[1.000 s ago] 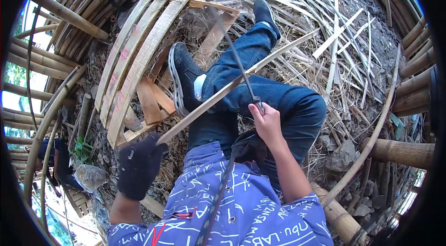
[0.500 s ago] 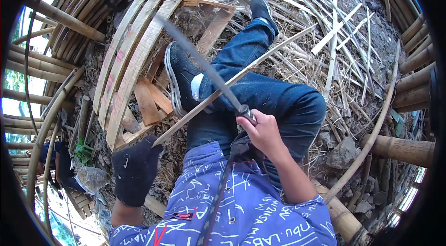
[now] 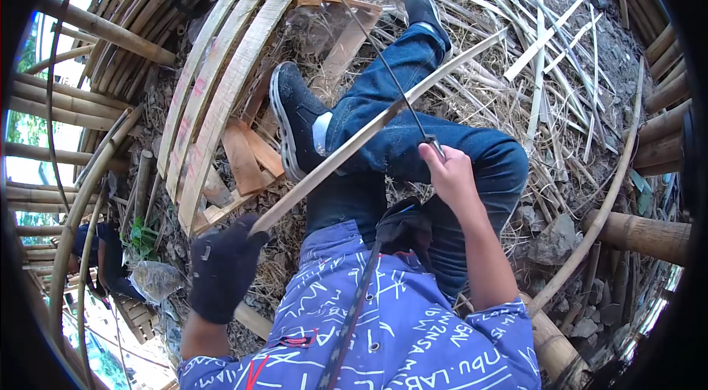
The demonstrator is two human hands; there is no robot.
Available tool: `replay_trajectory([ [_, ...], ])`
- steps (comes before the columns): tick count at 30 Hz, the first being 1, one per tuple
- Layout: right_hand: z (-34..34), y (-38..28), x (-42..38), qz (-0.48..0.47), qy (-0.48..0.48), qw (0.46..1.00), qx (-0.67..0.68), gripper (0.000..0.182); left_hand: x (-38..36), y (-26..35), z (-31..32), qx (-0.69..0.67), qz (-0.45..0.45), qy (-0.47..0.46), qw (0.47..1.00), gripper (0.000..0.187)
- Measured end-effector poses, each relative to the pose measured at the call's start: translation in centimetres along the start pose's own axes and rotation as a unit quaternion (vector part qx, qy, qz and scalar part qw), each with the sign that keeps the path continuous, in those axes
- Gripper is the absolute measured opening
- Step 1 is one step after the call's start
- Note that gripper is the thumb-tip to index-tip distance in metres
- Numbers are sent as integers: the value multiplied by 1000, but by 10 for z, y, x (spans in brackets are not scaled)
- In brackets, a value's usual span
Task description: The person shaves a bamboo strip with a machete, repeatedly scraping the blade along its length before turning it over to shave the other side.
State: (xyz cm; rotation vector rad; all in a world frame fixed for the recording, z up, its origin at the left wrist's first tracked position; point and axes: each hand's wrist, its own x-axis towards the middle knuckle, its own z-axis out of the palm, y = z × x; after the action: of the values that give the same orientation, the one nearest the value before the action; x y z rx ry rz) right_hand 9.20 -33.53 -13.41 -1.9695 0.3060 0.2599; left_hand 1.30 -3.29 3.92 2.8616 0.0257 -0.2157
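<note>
My left hand [image 3: 225, 268], in a black glove, is closed around the near end of a long, flat bamboo strip [image 3: 324, 167]. The strip slants up and away to the right over my bent leg. My bare right hand [image 3: 451, 176] grips the handle of a long-bladed knife [image 3: 383, 58], its thumb along the handle. Seen nearly edge-on, the thin dark blade points up and to the left. It crosses the strip in this view near the thigh of my jeans [image 3: 457, 143].
Left of my shoe [image 3: 295, 113] stands a wooden pallet-like frame [image 3: 240, 69] with slats. Split bamboo strips [image 3: 542, 43] litter the ground at upper right. Bamboo poles [image 3: 641, 237] surround the space. A person [image 3: 110, 265] is partly visible at far left.
My right hand has moved up and right with the knife, and the blade has turned from flat-side view to nearly edge-on. The strip stays in my left hand.
</note>
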Motion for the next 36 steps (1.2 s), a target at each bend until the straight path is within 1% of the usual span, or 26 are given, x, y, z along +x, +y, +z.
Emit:
replay_trajectory([
  [2, 5, -5, -7, -42, 30, 997, -60, 45, 3, 3, -2, 5, -1, 12, 1000, 17],
  [4, 4, -8, -19, -57, 18, 997, -56, 45, 4, 2, -4, 7, 6, 16, 1000, 17],
  [6, -1, -10, -21, -73, 4, 996, -53, 46, -1, -7, -7, 50, 70, 78, 993, 17],
  [7, -5, -9, -17, -63, 9, 995, -72, 46, 1, -6, -6, 51, 69, 78, 993, 17],
  [8, -8, -8, -13, -54, 10, 994, -90, 46, 2, -2, -5, 29, 48, 57, 997, 17],
  [9, -7, 0, -1, -24, 23, 997, -75, 46, 2, 1, -3, 8, 25, 37, 999, 18],
  [10, -5, 0, 2, -24, 13, 998, -64, 45, -1, 2, -3, -13, 2, 17, 1000, 19],
  [11, 0, -3, -1, -46, 22, 997, -66, 44, -3, -6, 7, 48, 85, 86, 992, 20],
  [12, 4, -8, -7, -64, 35, 995, -68, 44, -1, -4, 3, 49, 88, 87, 991, 20],
  [13, 2, -14, -15, -38, 0, 997, -61, 44, 3, 0, -3, 30, 57, 62, 996, 21],
  [14, 1, -18, -24, -41, -21, 998, -32, 45, 6, 3, -7, 8, 25, 37, 999, 22],
  [16, 0, -10, -26, -73, -23, 993, -86, 46, 6, 0, -10, -1, 18, 32, 999, 23],
  [18, -1, -1, -13, -39, -1, 995, -88, 48, 0, -7, -9, -6, 1, 26, 1000, 23],
  [19, 1, 3, -5, -21, 24, 997, -66, 49, -2, -12, -5, 13, 29, 34, 999, 22],
  [20, 6, 8, -3, -23, 22, 997, -65, 49, -4, -14, -3, 32, 57, 42, 997, 22],
  [22, 12, 10, 2, -2, 73, 997, -24, 49, -2, -13, -6, 29, 63, 48, 996, 21],
  [24, 14, 8, -9, -13, 67, 998, -7, 48, 2, -11, -9, 23, 69, 50, 996, 21],
  [26, 15, 6, -22, -18, 6, 1000, 0, 47, 5, -9, -13, -21, -18, 18, 999, 23],
  [27, 18, 8, -25, -31, -1, 1000, 5, 46, 5, -10, -14, -21, -19, 17, 999, 23],
  [29, 22, 9, -28, -26, -12, 999, 25, 46, 5, -13, -16, 35, 31, 3, 999, 29],
  [30, 24, 9, -29, -25, -23, 998, 43, 46, 4, -20, -14, 36, 30, 1, 999, 29],
  [31, 25, 8, -31, -6, -36, 997, 63, 45, 2, -30, -10, 102, 99, 29, 989, 32],
  [32, 26, 8, -31, -9, -41, 997, 61, 45, -1, -37, -5, 167, 165, 58, 970, 34],
  [33, 29, 10, -32, -3, -41, 997, 69, 44, -1, -39, -3, 168, 156, 61, 972, 34],
  [35, 35, 13, -33, -4, -52, 996, 76, 44, 6, -43, -2, 105, 149, 56, 982, 37],
  [36, 37, 14, -35, 10, -50, 995, 87, 43, 7, -47, -1, 107, 137, 59, 983, 37],
])
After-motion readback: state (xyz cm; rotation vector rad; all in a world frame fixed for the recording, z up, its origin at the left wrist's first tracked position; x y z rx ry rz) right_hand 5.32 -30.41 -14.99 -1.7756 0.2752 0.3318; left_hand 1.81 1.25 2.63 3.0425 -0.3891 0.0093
